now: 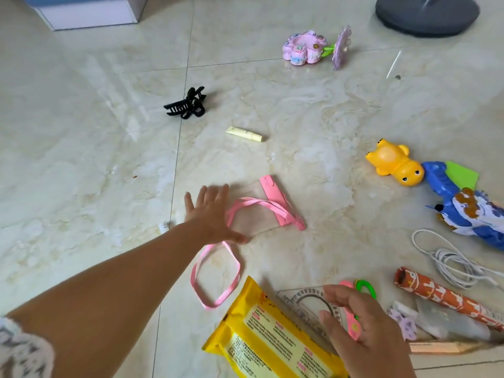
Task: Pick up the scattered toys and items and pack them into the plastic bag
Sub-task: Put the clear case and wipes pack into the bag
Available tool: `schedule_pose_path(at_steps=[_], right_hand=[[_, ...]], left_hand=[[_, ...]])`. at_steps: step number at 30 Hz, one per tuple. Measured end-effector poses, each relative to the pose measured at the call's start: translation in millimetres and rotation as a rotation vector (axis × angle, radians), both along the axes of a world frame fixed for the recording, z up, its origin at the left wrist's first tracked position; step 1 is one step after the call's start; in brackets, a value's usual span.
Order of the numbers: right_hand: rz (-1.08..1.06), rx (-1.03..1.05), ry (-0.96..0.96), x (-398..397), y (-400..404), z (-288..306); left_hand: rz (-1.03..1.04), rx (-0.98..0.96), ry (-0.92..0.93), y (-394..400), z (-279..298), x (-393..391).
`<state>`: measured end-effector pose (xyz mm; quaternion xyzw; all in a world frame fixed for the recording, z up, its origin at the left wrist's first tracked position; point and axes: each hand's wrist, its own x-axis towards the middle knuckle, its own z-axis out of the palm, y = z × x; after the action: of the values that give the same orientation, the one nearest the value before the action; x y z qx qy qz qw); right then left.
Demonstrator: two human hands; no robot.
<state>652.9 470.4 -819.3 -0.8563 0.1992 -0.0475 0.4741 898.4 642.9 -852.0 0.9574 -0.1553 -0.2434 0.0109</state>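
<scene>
Closest to the camera, right hand (362,331) hovers with fingers loosely curled, grip empty, over a clear protractor (308,302) and pink-and-green scissors (354,309), right beside a yellow wipes pack (261,339) on the floor (81,159). Off to the right: orange patterned roll (447,301), then white cable (447,260). Left hand (210,214) reaches out flat, fingers spread, holding nothing, thumb touching the pink strap (218,276) of a clear plastic bag (261,211) with a pink top. Further out: blue toy (463,211) touching a yellow frog toy (392,162), small yellow tube (244,133), black hair claw (186,103), and farthest, a pink flower toy (305,47).
</scene>
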Motion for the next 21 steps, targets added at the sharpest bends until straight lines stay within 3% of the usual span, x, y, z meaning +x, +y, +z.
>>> schedule_pose_path(at_steps=[6,14,21], right_hand=[[0.002,-0.009,0.011,0,4,2],[0.078,-0.118,-0.067,18,15,33],[0.294,-0.310,-0.211,67,54,92]], left_hand=[[0.034,0.014,-0.056,-3,4,-10],[0.118,-0.408,0.056,10,40,-37],[0.027,-0.500,0.087,60,124,-61]])
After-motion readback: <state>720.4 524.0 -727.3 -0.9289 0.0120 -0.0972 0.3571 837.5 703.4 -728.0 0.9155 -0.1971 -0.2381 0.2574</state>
